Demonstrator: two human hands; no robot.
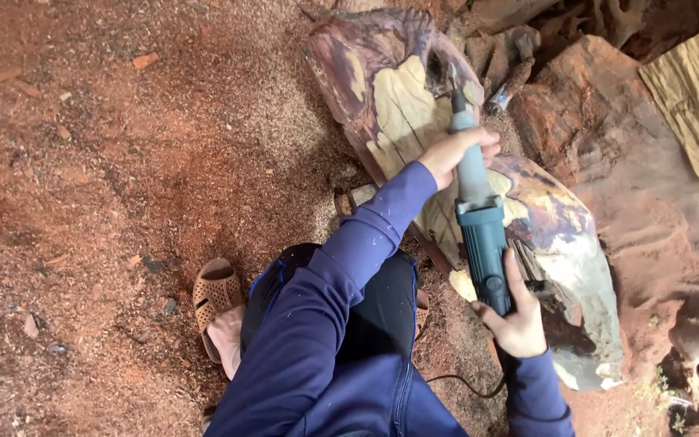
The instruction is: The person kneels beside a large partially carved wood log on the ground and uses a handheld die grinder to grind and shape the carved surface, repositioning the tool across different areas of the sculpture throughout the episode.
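I hold a long electric die grinder [479, 226] with a teal body and a grey neck over a large carved slab of wood [390, 97]. My left hand [461, 152] grips the grey neck near the front. My right hand [515, 320] grips the teal rear body. The tool's thin tip [451, 77] rests against a pale carved patch of the wood, near a dark hollow. Both my arms are in blue sleeves. A black cord [463, 384] trails from the tool's back end.
Reddish sawdust covers the ground [123, 162] to the left. My foot in a tan sandal [216, 295] is planted on it. Big reddish wood blocks [633, 178] and a pale grained plank [697, 97] crowd the right side. Small wood pieces [507, 61] lie behind the slab.
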